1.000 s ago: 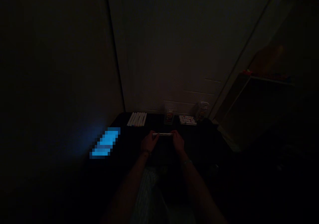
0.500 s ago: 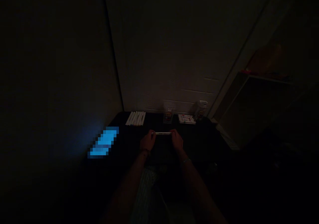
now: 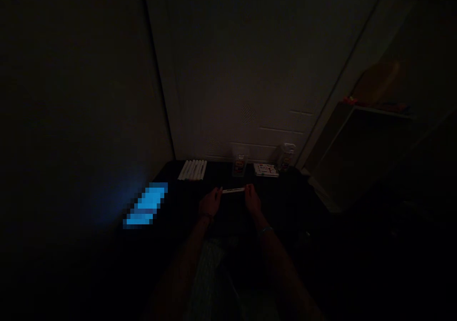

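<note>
The scene is very dark. A white marker (image 3: 233,190) lies level between my two hands above a dark table (image 3: 285,202). My left hand (image 3: 210,203) is closed at the marker's left end, and my right hand (image 3: 252,199) pinches its right end. Whether the left fingers still touch the marker is hard to tell. A row of several white markers (image 3: 193,169) lies at the table's back left.
A glowing blue screen (image 3: 146,205) lies at the table's left edge. At the back stand two small clear containers (image 3: 240,165) (image 3: 286,156) with a flat printed pack (image 3: 266,170) between them. Walls meet in a corner behind. A pale board (image 3: 342,154) leans at the right.
The marker's right end has tipped up slightly. My left hand has slid a little off its left end. The view has drifted slightly.
</note>
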Action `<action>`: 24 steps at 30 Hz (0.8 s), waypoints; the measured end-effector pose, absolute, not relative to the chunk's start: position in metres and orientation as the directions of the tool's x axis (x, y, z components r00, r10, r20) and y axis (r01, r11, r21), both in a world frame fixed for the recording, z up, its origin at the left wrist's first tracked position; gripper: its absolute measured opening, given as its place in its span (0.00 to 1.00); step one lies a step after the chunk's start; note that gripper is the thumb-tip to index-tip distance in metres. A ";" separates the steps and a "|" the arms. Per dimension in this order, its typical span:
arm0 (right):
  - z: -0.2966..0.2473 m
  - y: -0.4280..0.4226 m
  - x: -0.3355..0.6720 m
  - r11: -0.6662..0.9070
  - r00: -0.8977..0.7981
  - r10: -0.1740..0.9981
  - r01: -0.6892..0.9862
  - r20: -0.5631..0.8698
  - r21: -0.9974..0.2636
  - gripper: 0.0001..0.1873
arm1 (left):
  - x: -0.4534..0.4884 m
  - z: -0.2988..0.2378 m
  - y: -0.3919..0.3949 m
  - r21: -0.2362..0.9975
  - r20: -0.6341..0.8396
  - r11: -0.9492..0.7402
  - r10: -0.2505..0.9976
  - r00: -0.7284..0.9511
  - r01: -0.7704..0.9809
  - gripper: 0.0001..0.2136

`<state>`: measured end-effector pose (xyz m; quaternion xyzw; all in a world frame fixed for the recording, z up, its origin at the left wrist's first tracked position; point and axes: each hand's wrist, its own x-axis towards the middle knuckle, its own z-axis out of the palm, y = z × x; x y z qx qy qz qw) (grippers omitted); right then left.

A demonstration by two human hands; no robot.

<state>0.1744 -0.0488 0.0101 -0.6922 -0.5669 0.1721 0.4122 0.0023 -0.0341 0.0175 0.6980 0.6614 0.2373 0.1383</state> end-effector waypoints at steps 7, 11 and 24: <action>0.011 -0.049 0.173 -0.054 0.314 0.923 0.678 0.221 -0.733 0.20 | 0.001 0.020 -0.036 0.532 0.170 -0.130 0.984 0.045 0.837 0.21; 0.010 -0.049 0.174 -0.070 0.319 0.925 0.679 0.208 -0.731 0.20 | 0.000 0.022 -0.038 0.563 0.178 -0.145 0.983 0.052 0.814 0.20; 0.014 -0.048 0.175 -0.099 0.327 0.931 0.653 0.162 -0.751 0.20 | 0.002 0.029 -0.041 0.624 0.170 -0.139 0.985 0.040 0.769 0.17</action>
